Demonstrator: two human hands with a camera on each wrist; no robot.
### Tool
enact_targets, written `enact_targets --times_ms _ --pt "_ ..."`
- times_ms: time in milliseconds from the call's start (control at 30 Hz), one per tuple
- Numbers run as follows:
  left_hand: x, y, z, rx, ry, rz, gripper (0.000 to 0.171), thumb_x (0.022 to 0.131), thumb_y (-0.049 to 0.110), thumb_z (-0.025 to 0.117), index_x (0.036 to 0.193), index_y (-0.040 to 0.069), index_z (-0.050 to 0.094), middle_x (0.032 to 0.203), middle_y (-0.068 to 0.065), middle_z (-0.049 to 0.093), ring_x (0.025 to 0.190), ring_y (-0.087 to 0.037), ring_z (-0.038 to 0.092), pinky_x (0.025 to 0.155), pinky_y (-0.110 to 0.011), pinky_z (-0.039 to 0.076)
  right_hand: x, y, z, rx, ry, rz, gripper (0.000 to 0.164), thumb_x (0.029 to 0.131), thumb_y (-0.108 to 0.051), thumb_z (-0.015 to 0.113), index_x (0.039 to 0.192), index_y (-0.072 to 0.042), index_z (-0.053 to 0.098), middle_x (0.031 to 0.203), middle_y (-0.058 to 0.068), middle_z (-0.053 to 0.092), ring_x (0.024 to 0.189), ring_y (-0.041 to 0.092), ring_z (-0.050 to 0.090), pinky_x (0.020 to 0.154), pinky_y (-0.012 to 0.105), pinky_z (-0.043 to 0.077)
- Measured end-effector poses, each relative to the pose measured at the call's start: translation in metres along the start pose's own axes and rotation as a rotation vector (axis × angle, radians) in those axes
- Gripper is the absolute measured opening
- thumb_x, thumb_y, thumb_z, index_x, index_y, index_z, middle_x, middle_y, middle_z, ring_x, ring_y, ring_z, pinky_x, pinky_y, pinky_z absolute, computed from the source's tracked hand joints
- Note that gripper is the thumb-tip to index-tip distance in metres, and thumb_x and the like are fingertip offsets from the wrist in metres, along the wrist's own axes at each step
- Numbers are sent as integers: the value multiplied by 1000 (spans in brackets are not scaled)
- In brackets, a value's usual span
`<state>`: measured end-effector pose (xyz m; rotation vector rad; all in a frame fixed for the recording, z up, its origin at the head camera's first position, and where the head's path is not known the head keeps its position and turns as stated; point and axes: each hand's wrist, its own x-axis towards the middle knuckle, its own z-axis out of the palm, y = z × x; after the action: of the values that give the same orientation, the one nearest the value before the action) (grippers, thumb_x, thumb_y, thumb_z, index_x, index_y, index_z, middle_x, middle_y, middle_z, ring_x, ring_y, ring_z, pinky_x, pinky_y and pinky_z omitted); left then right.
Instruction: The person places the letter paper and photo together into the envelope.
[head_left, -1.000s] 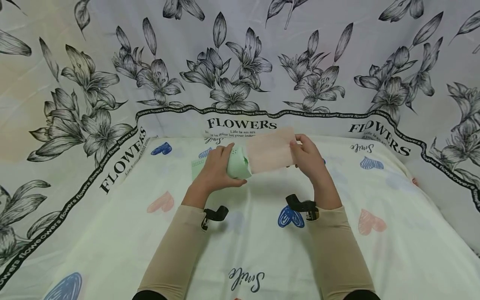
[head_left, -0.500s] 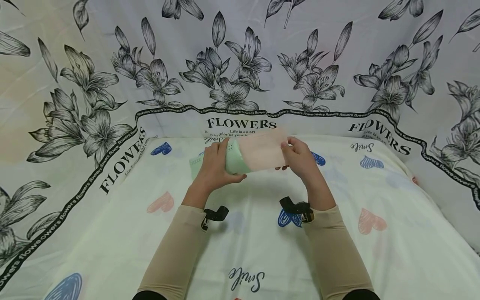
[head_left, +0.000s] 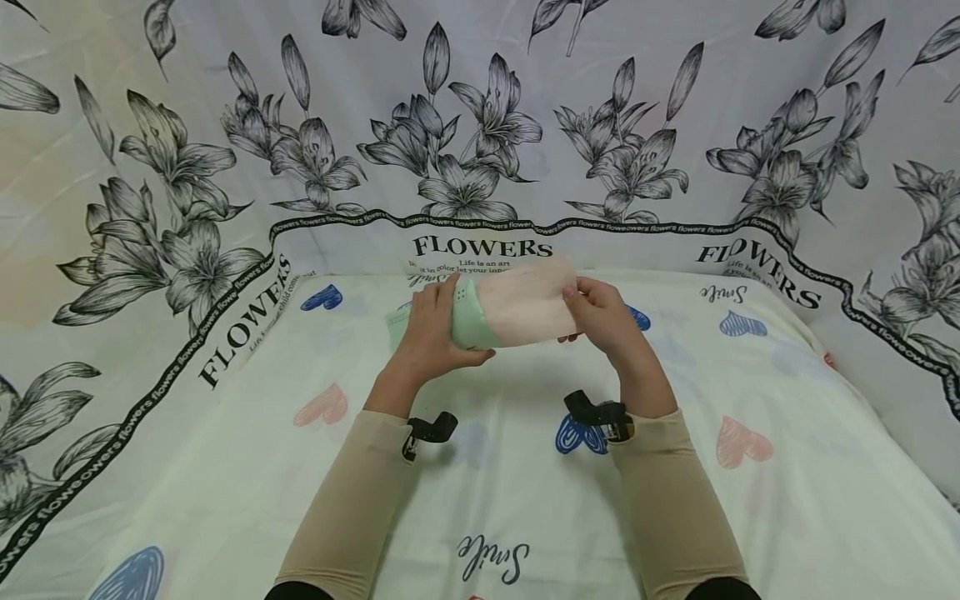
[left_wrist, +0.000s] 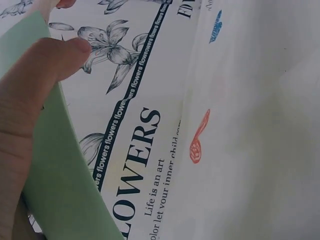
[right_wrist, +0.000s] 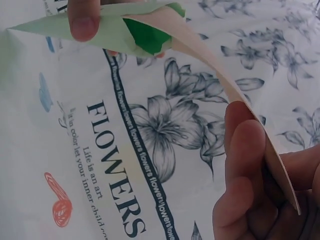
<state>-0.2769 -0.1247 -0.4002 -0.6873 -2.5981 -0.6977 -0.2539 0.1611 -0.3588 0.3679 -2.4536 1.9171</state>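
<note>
In the head view my left hand (head_left: pixel 423 333) grips a light green packet (head_left: pixel 472 317), its thumb along the near edge. The packet bulges, and part of it shows behind the hand at left. A pale pink sheet (head_left: pixel 525 302) extends from the packet's right end, and my right hand (head_left: pixel 603 317) pinches its far right edge. From the right wrist, the packet's mouth gapes with a darker green inside (right_wrist: pixel 147 36), and the curved sheet (right_wrist: pixel 231 87) runs from there between thumb and fingers. In the left wrist view my thumb lies across the green packet (left_wrist: pixel 65 165).
Below the hands spreads a pale cloth (head_left: pixel 510 475) printed with hearts and the word Smile. Behind it rises a white curtain-like fabric (head_left: pixel 555 183) with black lily drawings and a lettered black band. Each wrist carries a small black camera mount (head_left: pixel 433 427).
My right hand has moved left towards the packet with the pink sheet, then shifted very slightly right. The packet's end now lies smoother against the sheet. My left hand has stayed nearly still.
</note>
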Motion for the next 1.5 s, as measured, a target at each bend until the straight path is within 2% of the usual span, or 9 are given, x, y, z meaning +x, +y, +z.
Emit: enact_targets --times_ms 200,467,700,833,1033,1133,1267,1367,1500 --pt "0 2 1 -77 13 -20 131 62 52 93 163 13 19 140 -15 39 125 -32 35 105 -52 36 -1 2 -7 -20 13 -72 40 111 -23 45 136 7 54 109 29 66 66 20 68 60 30 55" --pt "1 2 0 -100 45 0 130 59 49 95 162 13 23 140 -16 41 123 -32 37 101 -52 39 -4 0 -9 -63 14 -50 42 111 -20 46 143 6 52 110 28 67 73 20 68 61 30 57" --pt "-1 2 0 -54 -50 39 131 59 53 93 163 14 22 143 -16 41 130 -32 41 116 -57 22 -3 -1 -6 -108 10 -64 41 110 -23 47 142 2 55 108 25 69 78 23 68 64 29 57" --pt "-2 5 0 -39 -92 48 131 61 55 90 164 15 21 143 -17 41 129 -33 42 119 -59 16 -5 -3 -3 -134 27 -88 42 110 -24 47 142 2 56 109 23 68 82 25 67 66 28 56" --pt "-2 7 -1 -66 -97 25 131 62 53 91 165 17 18 145 -15 39 126 -31 41 106 -55 36 -7 -8 5 -197 124 -133 38 110 -23 49 137 1 61 112 21 68 87 31 68 72 37 55" --pt "-2 7 -2 -79 -99 25 131 61 53 90 165 17 18 146 -16 38 128 -32 39 104 -55 38 -8 -10 9 -227 186 -160 37 109 -23 50 134 1 62 111 21 69 86 31 68 71 39 55" --pt "-1 6 -4 -94 -71 36 131 62 52 90 164 15 17 146 -17 39 129 -34 39 106 -57 34 -8 -12 13 -240 284 -219 33 109 -22 51 126 2 66 98 19 70 72 25 65 60 32 51" --pt "0 3 -4 -107 -36 38 132 62 50 90 164 15 15 145 -17 40 129 -32 39 113 -57 27 -10 -14 17 -208 354 -261 31 109 -19 51 124 4 66 78 22 63 55 18 53 49 25 41" --pt "1 0 -2 -130 20 50 133 61 47 92 164 13 14 141 -16 43 127 -31 39 116 -56 22 -13 -18 23 -157 420 -309 32 109 -18 51 126 5 65 76 21 64 49 14 47 43 24 34"
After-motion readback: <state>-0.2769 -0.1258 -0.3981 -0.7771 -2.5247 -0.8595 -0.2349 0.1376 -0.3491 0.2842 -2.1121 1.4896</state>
